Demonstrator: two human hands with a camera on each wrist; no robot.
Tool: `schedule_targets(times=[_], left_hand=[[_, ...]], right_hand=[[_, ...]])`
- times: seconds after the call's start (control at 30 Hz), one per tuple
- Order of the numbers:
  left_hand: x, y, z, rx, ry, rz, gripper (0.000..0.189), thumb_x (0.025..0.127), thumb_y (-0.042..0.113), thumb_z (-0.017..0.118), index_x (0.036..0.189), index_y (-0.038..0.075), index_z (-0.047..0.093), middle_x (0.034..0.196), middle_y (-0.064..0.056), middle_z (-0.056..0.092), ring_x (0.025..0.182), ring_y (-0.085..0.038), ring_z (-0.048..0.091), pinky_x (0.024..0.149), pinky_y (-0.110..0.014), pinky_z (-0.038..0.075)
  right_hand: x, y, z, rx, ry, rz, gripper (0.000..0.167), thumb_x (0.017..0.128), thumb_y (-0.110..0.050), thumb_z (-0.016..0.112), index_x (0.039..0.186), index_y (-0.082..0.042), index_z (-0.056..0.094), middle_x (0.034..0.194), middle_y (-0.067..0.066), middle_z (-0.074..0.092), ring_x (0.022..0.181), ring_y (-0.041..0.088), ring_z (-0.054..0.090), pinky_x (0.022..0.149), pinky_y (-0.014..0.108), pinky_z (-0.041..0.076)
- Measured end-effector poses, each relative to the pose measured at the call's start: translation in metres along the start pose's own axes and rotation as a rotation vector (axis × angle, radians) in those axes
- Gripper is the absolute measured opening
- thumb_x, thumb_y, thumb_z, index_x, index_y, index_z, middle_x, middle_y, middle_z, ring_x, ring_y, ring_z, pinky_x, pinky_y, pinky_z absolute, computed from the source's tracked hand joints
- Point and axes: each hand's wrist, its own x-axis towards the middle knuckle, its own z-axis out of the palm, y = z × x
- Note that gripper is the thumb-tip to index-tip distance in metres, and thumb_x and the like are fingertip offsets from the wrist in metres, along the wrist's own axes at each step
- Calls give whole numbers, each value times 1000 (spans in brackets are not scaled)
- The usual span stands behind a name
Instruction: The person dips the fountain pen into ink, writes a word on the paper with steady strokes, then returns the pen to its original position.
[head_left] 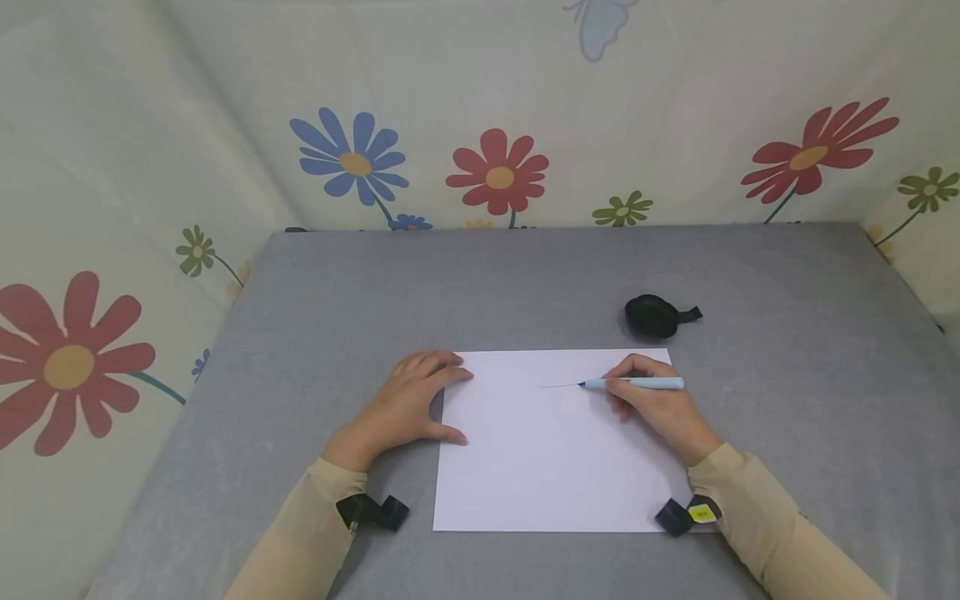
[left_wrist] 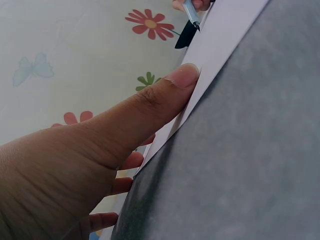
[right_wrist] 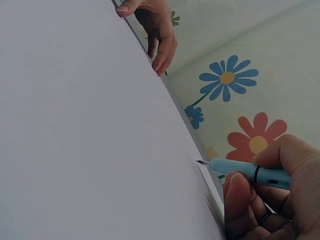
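A white sheet of paper (head_left: 540, 467) lies flat on the grey table. My right hand (head_left: 656, 408) pinches a light blue fountain pen (head_left: 660, 383) between thumb and fingers, over the sheet's upper right part. In the right wrist view the pen's dark nib (right_wrist: 202, 162) points at the paper. A thin dark line (head_left: 557, 386) runs left from the tip. My left hand (head_left: 408, 400) rests at the sheet's upper left edge, thumb and fingers spread apart. Seen from the left wrist, its thumb (left_wrist: 170, 87) lies on the paper near the edge.
Beyond the sheet's upper right corner sits a small black pouch-like object (head_left: 651, 317) with a short tab. The grey tabletop (head_left: 450, 283) reaches back to a pale curtain (head_left: 465, 67) printed with flowers. Black wrist cameras (head_left: 393, 512) are strapped at both sleeves.
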Motion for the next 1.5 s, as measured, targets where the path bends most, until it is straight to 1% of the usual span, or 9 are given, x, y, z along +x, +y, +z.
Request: schedule_targets(times=[0.43,0.7,0.93,1.1,1.3,1.5], left_hand=[[0,-1,-1,-6,3,15,86,58,56,84,131,18,57,139,-5,51,132,-28,43,113,-52,31],[-1,1,0,-16,7,15,85,58,55,85,130,18,57,139,-5,51,132,-28,44,113,-52,31],[-1,2,0,-15,3,-1,85,58,54,85,130,18,58,139,-5,51,132,-29,43,112,-53,31],[0,2,0,-10,5,-4,84,58,54,85,130,19,58,139,-6,52,132,-29,44,112,-53,31],[0,1,1,-16,4,4,84,58,55,85,129,19,58,139,-5,52,132,-28,44,113,-53,31],[0,1,0,-24,1,6,84,59,55,85,130,18,58,139,-5,51,133,-29,43,113,-53,29]], right_hand=[[0,2,-1,-21,22,-4,15,90,-8,62,97,4,58,76,6,61,61,12,56,56,26,53],[-2,1,-3,42,18,-55,18,92,-10,62,96,7,57,73,2,62,60,13,57,55,26,53],[-3,0,-2,34,21,-63,18,94,-16,61,101,0,59,73,3,61,59,17,56,56,27,53],[-3,-4,-1,30,27,-92,19,95,-16,59,104,0,61,76,4,62,59,19,58,57,29,54],[-6,-12,2,46,25,-101,22,97,-17,56,107,2,63,80,3,68,62,19,64,58,33,57],[-9,-21,9,71,9,-120,26,95,-19,60,106,4,63,85,6,72,66,15,68,59,33,58]])
